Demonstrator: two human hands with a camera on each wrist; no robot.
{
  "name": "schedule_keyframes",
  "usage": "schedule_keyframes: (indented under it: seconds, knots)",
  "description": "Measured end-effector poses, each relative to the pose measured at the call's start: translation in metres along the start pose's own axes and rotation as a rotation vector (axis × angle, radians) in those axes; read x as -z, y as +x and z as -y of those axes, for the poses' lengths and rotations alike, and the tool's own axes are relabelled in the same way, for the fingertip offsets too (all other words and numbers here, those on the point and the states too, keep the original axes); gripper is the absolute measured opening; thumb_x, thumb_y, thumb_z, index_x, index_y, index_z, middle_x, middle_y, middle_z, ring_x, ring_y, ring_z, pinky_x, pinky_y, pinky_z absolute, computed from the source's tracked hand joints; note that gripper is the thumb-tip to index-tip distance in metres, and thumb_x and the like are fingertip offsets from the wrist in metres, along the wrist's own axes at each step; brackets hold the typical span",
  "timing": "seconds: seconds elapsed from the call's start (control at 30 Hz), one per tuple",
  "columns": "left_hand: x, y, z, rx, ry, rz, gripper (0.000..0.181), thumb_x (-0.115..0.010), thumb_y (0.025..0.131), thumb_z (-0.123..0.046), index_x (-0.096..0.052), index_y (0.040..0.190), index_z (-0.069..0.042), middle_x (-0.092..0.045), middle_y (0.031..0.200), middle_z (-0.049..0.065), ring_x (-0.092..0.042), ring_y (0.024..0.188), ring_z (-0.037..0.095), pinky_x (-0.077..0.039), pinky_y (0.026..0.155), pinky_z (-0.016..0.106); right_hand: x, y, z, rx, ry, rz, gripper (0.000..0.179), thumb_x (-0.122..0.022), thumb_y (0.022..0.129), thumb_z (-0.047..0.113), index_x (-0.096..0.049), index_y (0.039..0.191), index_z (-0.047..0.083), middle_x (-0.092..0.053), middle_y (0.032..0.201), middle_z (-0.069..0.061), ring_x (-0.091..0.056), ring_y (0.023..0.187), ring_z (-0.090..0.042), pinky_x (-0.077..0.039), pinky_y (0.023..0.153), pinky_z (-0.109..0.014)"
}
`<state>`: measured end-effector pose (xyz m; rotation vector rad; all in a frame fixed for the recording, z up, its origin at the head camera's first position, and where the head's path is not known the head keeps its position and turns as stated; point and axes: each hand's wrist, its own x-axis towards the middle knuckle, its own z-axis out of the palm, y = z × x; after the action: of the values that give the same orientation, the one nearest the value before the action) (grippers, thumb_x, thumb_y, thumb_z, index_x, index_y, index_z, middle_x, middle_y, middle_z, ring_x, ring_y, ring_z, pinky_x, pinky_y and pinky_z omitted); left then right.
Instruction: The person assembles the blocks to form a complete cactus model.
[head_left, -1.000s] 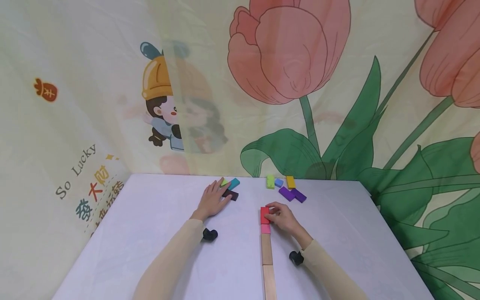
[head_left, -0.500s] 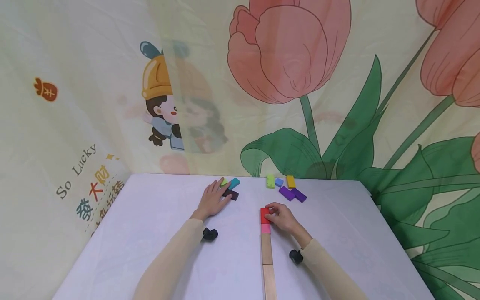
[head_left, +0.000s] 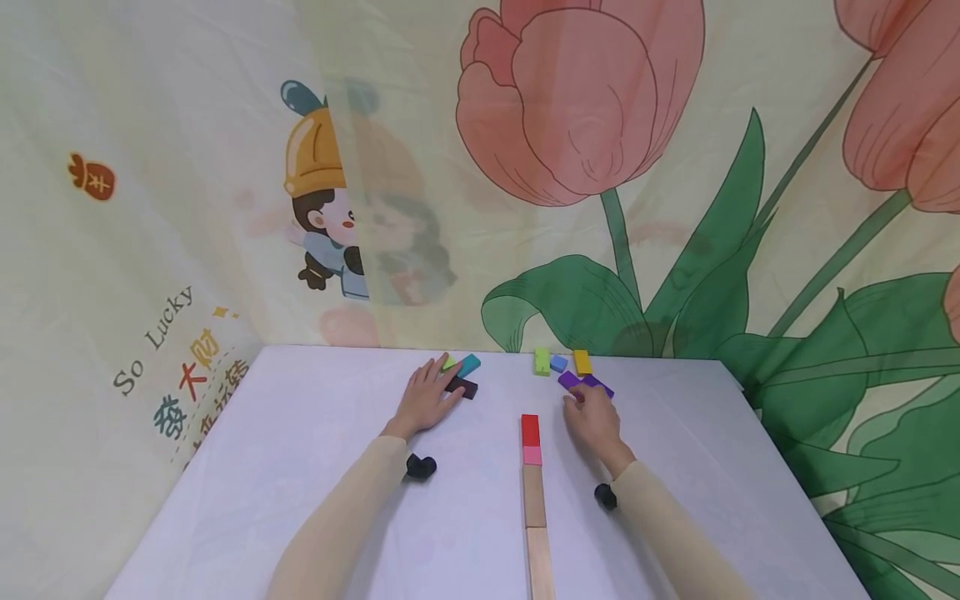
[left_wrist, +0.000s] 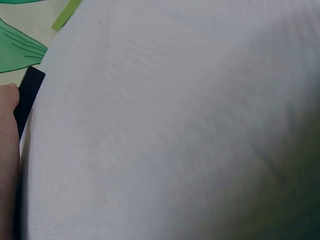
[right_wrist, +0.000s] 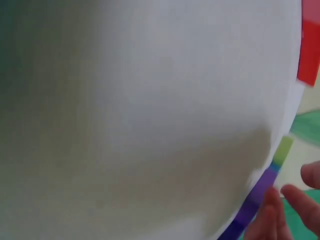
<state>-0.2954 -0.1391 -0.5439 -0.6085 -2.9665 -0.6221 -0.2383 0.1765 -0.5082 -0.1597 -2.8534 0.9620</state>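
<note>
My left hand rests with straight fingers spread over a small group of blocks at the back left. Under or beside it are a black block, a teal block and a partly covered lime block. In the left wrist view a thumb touches the black block. Over at the back right, my right hand hovers at two purple blocks, partly hiding them. The right wrist view shows its fingertips apart, close to a purple block; contact is unclear.
A line of blocks runs toward the front: a red block, a pink block and wooden blocks. Behind the purple ones lie a green block, a blue block and a yellow block. A printed curtain hangs behind.
My right hand has let go of the red block and moved right and back to the purple blocks. The red block stays at the line's far end. My left hand has not moved.
</note>
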Motion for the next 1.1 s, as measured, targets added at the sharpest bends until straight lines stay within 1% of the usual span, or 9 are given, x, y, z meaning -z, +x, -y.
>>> schedule_keyframes:
  seconds: [0.07, 0.2, 0.37, 0.5, 0.6, 0.7, 0.9, 1.0, 1.1]
  knots:
    - [0.0, 0.0, 0.0, 0.0, 0.001, 0.001, 0.06, -0.043, 0.102, -0.048, -0.032, 0.156, -0.024, -0.019, 0.163, 0.012, -0.014, 0.148, 0.04, -0.011, 0.118, 0.055, 0.004, 0.006, -0.006, 0.005, -0.043, -0.047, 0.03, -0.06, 0.095, 0.018, -0.068, 0.114, -0.003, -0.058, 0.099, -0.019, -0.059, 0.087, -0.032, -0.052, 0.073, -0.048]
    - [0.0, 0.001, 0.0, 0.0, -0.001, 0.007, 0.061, -0.042, 0.102, -0.048, -0.03, 0.156, -0.025, -0.017, 0.163, 0.011, -0.013, 0.148, 0.039, -0.01, 0.119, 0.055, 0.015, 0.017, -0.019, -0.008, -0.083, -0.08, 0.031, -0.059, 0.095, 0.017, -0.067, 0.116, -0.005, -0.056, 0.102, -0.023, -0.059, 0.088, -0.036, -0.052, 0.072, -0.051]
    - [-0.001, 0.0, 0.001, -0.011, 0.0, -0.016, 0.06, -0.043, 0.101, -0.048, -0.033, 0.156, -0.024, -0.02, 0.163, 0.012, -0.015, 0.148, 0.04, -0.013, 0.118, 0.056, 0.028, 0.027, -0.034, -0.065, -0.11, -0.031, 0.036, -0.058, 0.096, 0.017, -0.062, 0.123, -0.007, -0.055, 0.108, -0.028, -0.058, 0.095, -0.04, -0.052, 0.074, -0.051]
    - [-0.001, 0.0, 0.001, -0.022, -0.004, -0.035, 0.059, -0.045, 0.101, -0.046, -0.036, 0.154, -0.022, -0.022, 0.162, 0.014, -0.018, 0.147, 0.04, -0.015, 0.117, 0.057, 0.034, 0.029, -0.04, -0.102, -0.111, 0.033, 0.038, -0.059, 0.096, 0.018, -0.062, 0.122, -0.01, -0.054, 0.11, -0.03, -0.058, 0.095, -0.04, -0.051, 0.075, -0.05]
    - [-0.001, 0.0, 0.001, -0.023, -0.001, -0.034, 0.059, -0.045, 0.101, -0.045, -0.035, 0.154, -0.022, -0.022, 0.162, 0.014, -0.017, 0.147, 0.04, -0.014, 0.117, 0.057, 0.036, 0.03, -0.041, -0.105, -0.099, 0.039, 0.037, -0.062, 0.095, 0.018, -0.063, 0.118, -0.011, -0.055, 0.11, -0.03, -0.058, 0.096, -0.04, -0.05, 0.077, -0.05]
    - [-0.001, 0.001, 0.001, -0.02, 0.005, -0.031, 0.059, -0.044, 0.101, -0.046, -0.035, 0.155, -0.022, -0.022, 0.162, 0.013, -0.017, 0.147, 0.04, -0.014, 0.117, 0.056, 0.036, 0.032, -0.04, -0.099, -0.064, 0.01, 0.033, -0.067, 0.091, 0.015, -0.065, 0.111, -0.011, -0.06, 0.106, -0.028, -0.059, 0.094, -0.039, -0.049, 0.078, -0.049]
    - [-0.001, 0.001, 0.001, -0.018, 0.002, -0.033, 0.06, -0.045, 0.101, -0.046, -0.035, 0.154, -0.022, -0.022, 0.162, 0.013, -0.017, 0.147, 0.041, -0.015, 0.117, 0.057, 0.04, 0.034, -0.037, -0.085, -0.023, -0.019, 0.021, -0.071, 0.088, 0.008, -0.068, 0.099, -0.009, -0.068, 0.093, -0.023, -0.063, 0.082, -0.035, -0.051, 0.072, -0.045]
    - [0.0, 0.0, 0.0, -0.017, -0.003, -0.028, 0.06, -0.045, 0.101, -0.046, -0.035, 0.155, -0.022, -0.021, 0.162, 0.013, -0.017, 0.147, 0.04, -0.014, 0.117, 0.057, 0.045, 0.033, -0.034, -0.073, -0.05, -0.033, 0.019, -0.07, 0.089, 0.008, -0.068, 0.1, -0.007, -0.069, 0.092, -0.022, -0.064, 0.081, -0.035, -0.051, 0.071, -0.045]
    - [0.0, 0.0, 0.0, -0.02, 0.002, -0.031, 0.059, -0.045, 0.101, -0.046, -0.036, 0.154, -0.022, -0.022, 0.162, 0.013, -0.018, 0.147, 0.041, -0.014, 0.117, 0.057, 0.05, 0.032, -0.028, -0.063, -0.047, -0.039, 0.027, -0.07, 0.089, 0.01, -0.065, 0.11, -0.006, -0.069, 0.096, -0.023, -0.065, 0.084, -0.037, -0.05, 0.073, -0.048]
